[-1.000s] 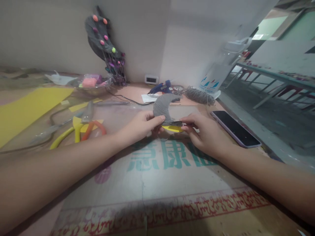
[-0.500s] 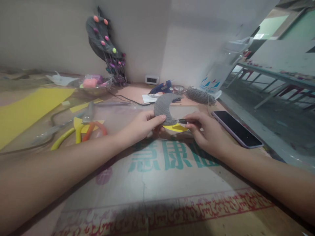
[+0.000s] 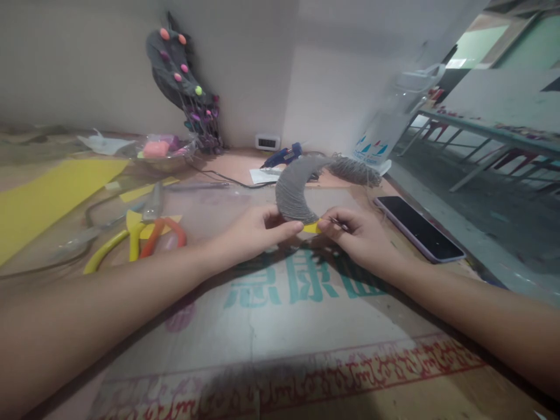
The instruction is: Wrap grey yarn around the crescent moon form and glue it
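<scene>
A yellow crescent wrapped for most of its length in grey yarn (image 3: 290, 189) is held up over the middle of the table. My left hand (image 3: 262, 228) is closed on its lower left side, thumb in front. At the lower right end, a bare yellow tip (image 3: 312, 228) shows. There my right hand (image 3: 354, 233) pinches close against the tip, its fingers closed on what looks like the grey yarn; the strand itself is blurred and partly hidden by the fingers. A hank of grey yarn (image 3: 355, 170) lies behind the crescent.
Left are orange-and-yellow-handled pliers (image 3: 151, 233) and a yellow sheet (image 3: 61, 195). At the back stand a blue glue gun (image 3: 284, 156), a small digital clock (image 3: 268, 142), a decorated crescent (image 3: 175, 70) and a plastic bottle (image 3: 380, 134). A phone (image 3: 417, 227) lies right.
My right hand has moved left and in against the crescent's lower tip. The crescent has turned, and less of its yellow part shows.
</scene>
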`<act>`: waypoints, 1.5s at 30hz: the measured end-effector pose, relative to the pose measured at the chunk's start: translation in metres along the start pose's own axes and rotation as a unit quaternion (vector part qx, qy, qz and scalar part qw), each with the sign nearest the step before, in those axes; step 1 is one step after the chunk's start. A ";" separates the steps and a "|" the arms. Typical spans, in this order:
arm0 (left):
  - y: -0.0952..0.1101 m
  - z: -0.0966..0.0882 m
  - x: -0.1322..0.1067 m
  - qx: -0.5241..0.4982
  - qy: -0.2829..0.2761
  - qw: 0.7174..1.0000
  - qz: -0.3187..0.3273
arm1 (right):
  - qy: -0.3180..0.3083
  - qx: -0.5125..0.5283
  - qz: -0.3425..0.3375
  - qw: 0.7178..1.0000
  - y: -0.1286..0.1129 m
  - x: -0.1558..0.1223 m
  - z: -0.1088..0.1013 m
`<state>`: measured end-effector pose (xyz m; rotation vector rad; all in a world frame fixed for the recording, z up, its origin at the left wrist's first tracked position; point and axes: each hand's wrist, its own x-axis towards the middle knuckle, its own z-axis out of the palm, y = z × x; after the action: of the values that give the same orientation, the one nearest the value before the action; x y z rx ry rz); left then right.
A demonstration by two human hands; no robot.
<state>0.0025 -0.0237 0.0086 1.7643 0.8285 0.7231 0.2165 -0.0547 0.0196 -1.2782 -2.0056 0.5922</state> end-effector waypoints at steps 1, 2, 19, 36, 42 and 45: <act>0.000 0.000 0.000 0.007 0.000 1.000 0.002 | 0.000 0.005 0.004 1.000 0.000 0.000 0.000; 0.001 0.000 0.000 0.014 0.001 1.000 0.004 | -0.001 0.005 0.005 1.000 0.000 0.000 0.000; -0.008 0.001 0.000 -0.028 -0.035 0.998 0.049 | -0.019 0.110 0.084 0.990 0.002 0.001 -0.002; 0.003 -0.004 -0.001 -0.031 0.072 0.996 -0.039 | 0.120 -0.028 -0.180 0.976 0.010 -0.004 -0.005; 0.000 -0.005 0.000 0.013 0.073 0.997 -0.011 | 0.044 -0.196 -0.236 0.951 -0.002 -0.009 -0.009; 0.001 -0.005 -0.001 0.031 0.076 0.997 0.009 | 0.035 -0.232 -0.243 0.941 -0.004 -0.007 -0.008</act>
<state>-0.0016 -0.0221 0.0110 1.7907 0.9484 0.8596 0.2226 -0.0623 0.0257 -0.9663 -2.3638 -0.1723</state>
